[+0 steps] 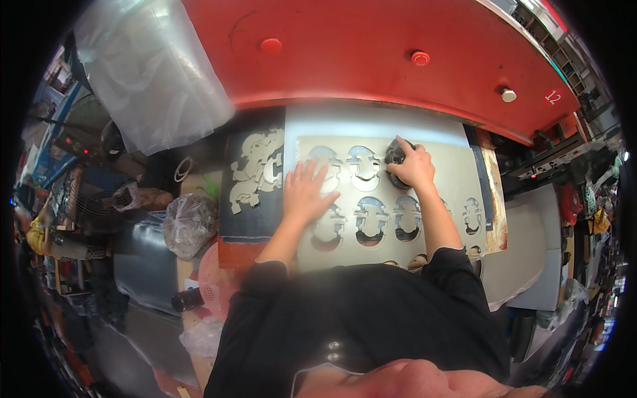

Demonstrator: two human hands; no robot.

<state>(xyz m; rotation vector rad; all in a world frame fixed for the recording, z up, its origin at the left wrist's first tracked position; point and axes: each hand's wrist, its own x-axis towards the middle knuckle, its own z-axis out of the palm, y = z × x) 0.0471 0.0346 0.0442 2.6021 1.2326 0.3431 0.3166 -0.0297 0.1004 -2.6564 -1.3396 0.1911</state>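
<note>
A beige-grey sheet (pixel 391 255) lies in front of me, with two rows of oval cut-outs in it. My left hand (pixel 305 192) rests palm down on the sheet's left part with its fingers spread, partly covering a cut-out. At the far right of the upper row, my right hand (pixel 415 166) grips a dark oval cutting die (pixel 397 156) that stands on the sheet. Part of the die is hidden under the fingers. Left of the sheet, several cut pieces (pixel 249 166) of the same beige material lie loosely heaped on a dark board (pixel 255 222).
A red machine beam (pixel 345 60) with red buttons (pixel 420 58) spans the far side. A clear plastic sheet (pixel 152 79) hangs over its left end. Bagged items (pixel 189 225) and a pink basket (pixel 213 282) sit at the left. Another sheet (pixel 524 245) lies at the right.
</note>
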